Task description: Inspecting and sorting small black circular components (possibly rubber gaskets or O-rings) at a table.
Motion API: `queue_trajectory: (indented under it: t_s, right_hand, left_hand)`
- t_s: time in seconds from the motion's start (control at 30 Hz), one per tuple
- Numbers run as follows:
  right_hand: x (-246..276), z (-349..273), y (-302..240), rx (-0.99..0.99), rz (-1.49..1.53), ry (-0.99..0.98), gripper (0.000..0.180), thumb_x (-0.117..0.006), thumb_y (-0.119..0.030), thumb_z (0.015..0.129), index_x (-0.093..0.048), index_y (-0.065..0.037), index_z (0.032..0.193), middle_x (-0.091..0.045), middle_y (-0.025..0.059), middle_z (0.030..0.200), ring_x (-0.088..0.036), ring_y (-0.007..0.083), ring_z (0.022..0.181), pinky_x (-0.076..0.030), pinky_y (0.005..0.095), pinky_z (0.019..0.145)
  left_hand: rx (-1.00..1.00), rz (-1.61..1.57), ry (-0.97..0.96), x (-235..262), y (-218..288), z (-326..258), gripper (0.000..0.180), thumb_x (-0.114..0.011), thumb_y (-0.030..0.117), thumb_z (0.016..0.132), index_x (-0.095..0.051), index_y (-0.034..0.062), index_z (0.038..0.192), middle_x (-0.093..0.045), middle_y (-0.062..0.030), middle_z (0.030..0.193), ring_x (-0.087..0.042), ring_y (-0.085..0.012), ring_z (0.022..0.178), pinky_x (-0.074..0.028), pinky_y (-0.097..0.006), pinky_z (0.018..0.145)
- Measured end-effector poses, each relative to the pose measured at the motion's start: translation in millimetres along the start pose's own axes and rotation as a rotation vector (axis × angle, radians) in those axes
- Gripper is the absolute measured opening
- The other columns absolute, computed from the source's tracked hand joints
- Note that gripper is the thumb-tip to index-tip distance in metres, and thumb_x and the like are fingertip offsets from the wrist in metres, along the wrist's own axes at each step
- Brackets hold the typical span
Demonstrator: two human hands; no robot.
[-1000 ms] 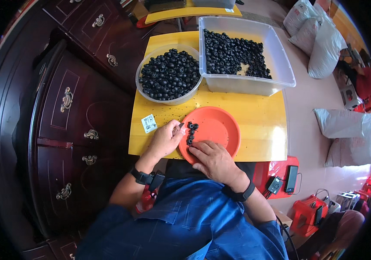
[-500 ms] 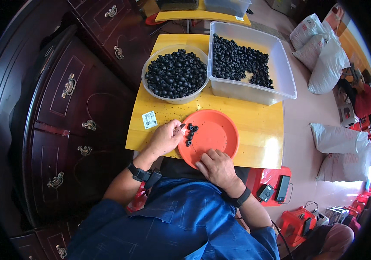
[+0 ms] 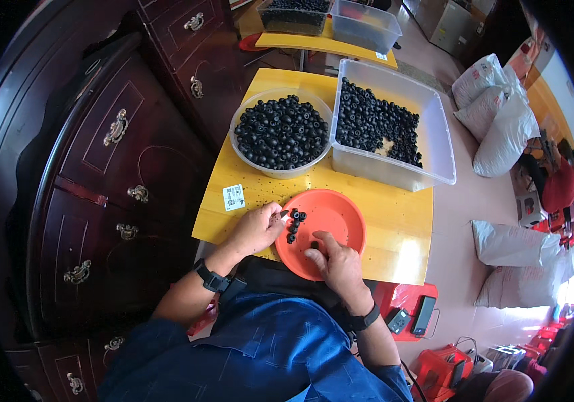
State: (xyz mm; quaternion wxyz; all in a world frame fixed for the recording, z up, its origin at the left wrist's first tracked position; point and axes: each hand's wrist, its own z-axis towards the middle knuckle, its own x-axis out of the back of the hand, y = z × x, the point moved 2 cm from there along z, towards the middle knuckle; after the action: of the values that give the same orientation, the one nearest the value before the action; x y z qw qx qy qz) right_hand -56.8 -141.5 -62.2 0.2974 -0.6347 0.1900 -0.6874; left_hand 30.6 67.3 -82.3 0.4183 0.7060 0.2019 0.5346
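Pinching a dark pointed piece (image 3: 284, 214), left hand (image 3: 259, 228) risked slipping into black beads (image 3: 292, 238) at its right; right hand (image 3: 342, 266) curled round one bead (image 3: 314, 246), grip unclear, drop possible.

apparently a workshop, from the plastic bins (image 3: 387, 170) of black pieces (image 3: 280, 130), yellow tables (image 3: 394, 224), white sacks (image 3: 505, 144)

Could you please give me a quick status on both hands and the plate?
Left hand pinching dark pointed object; right hand over orange plate, at a dark piece, grip unclear; black beads clustered at plate's left; nothing visibly blocking.
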Motion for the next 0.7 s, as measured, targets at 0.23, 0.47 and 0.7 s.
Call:
queue_trajectory:
  t_s: [0.23,0.47,0.7]
  right_hand:
    - [-1,-1,19,-0.364,1.103,0.078,0.037,-0.051,-0.038,0.105,-0.064,-0.006,0.093,-0.059,0.0005,0.074,-0.054,0.0091,0.063,-0.046,0.0241,0.060]
    - [2,0,24,-0.651,1.924,-0.046,0.041,-0.044,-0.047,0.105,-0.059,-0.009,0.106,-0.059,0.0019,0.086,-0.051,0.0117,0.062,-0.042,0.0252,0.052]
    - [5,-3,-2,-0.563,1.802,-0.122,0.023,-0.053,-0.025,0.104,-0.059,-0.009,0.119,-0.060,0.0014,0.092,-0.047,0.0063,0.063,-0.039,0.0207,0.052]
  left_hand:
    - [0.045,-0.075,0.053,3,-2,-21,0.029,-0.068,0.023,0.091,-0.061,0.0014,0.109,-0.063,-0.0090,0.076,-0.060,-0.0186,0.068,-0.049,-0.034,0.063]
    - [0.018,-0.013,0.135,14,5,-44,0.037,-0.071,0.028,0.088,-0.062,0.0015,0.113,-0.066,-0.0140,0.078,-0.065,-0.0282,0.071,-0.052,-0.038,0.067]
    - [0.055,-0.048,0.188,33,26,-73,0.025,-0.069,0.010,0.089,-0.063,-0.0016,0.110,-0.051,-0.0004,0.070,-0.048,-0.0071,0.060,-0.043,-0.026,0.057]
